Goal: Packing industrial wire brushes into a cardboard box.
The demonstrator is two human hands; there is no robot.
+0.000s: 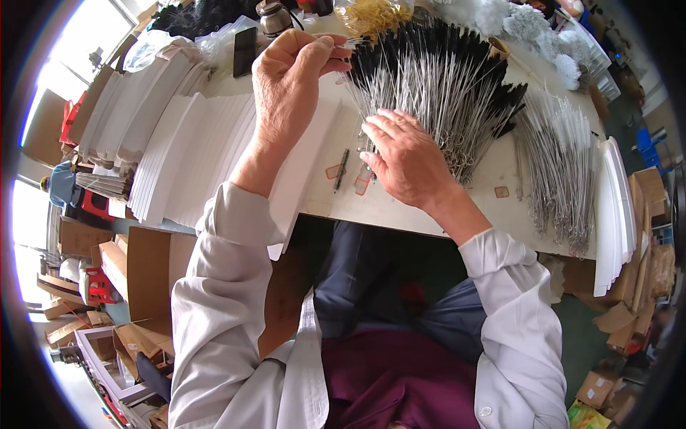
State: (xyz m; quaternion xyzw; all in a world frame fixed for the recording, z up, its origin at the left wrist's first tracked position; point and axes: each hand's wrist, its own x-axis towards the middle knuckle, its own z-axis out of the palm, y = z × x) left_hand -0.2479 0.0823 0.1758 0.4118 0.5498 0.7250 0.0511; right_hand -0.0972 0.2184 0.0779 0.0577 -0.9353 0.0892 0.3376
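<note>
A large heap of wire-stemmed brushes (429, 86) with black bristles lies on the table, bristles away from me and looped wire ends toward me. At the heap's far left my left hand (289, 82) is raised, thumb and fingers pinched on thin silvery wires (355, 41) whose far ends I cannot follow. My right hand (411, 157) lies palm down at the heap's near left edge, fingers stretched and thumb apart, touching the wire stems. What is under its palm is hidden. Left of that hand lies a small black spiral brush (341, 170), beside small orange-edged pieces (361, 184).
White sheets or flat boxes (193, 157) are stacked on the left. A second wire bundle with pale tips (561, 171) and more white sheets (614, 214) are at the right. A phone (244, 52), a metal flask (274, 18) and yellow strands (371, 16) stand farther back. The table's front edge (371, 220) faces me.
</note>
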